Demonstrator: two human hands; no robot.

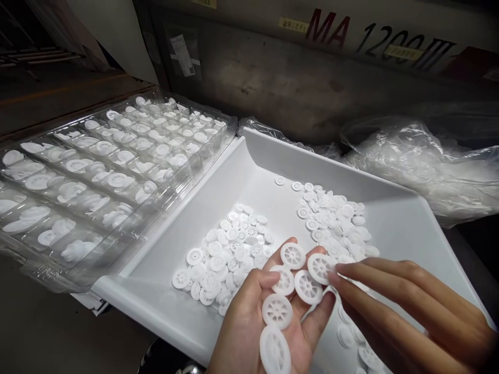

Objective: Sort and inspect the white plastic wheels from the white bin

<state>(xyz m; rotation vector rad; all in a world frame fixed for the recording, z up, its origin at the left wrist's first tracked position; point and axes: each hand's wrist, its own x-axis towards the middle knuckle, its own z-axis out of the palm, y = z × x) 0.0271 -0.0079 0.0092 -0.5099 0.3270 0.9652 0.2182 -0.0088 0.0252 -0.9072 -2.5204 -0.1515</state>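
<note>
My left hand (244, 319) is turned palm up over the tray, fingers curled around several white spoked plastic wheels (277, 311). Its thumb presses on one of them. Between the thumb and fingertips of my right hand (409, 306) is another wheel (322, 268), pinched at its right edge and touching the group in the left hand. Beneath both hands is a pale grey plastic tray (268, 179). It holds one pile of small white wheels (218, 254) at the left and a second pile (335, 221) at the right, partly hidden by my hands.
A clear plastic compartment tray (171, 195) filled with white parts adjoins the grey tray on the left. Crumpled clear plastic bags (432, 163) lie behind it at the right. A large machine panel (253, 78) with lettering stands at the back.
</note>
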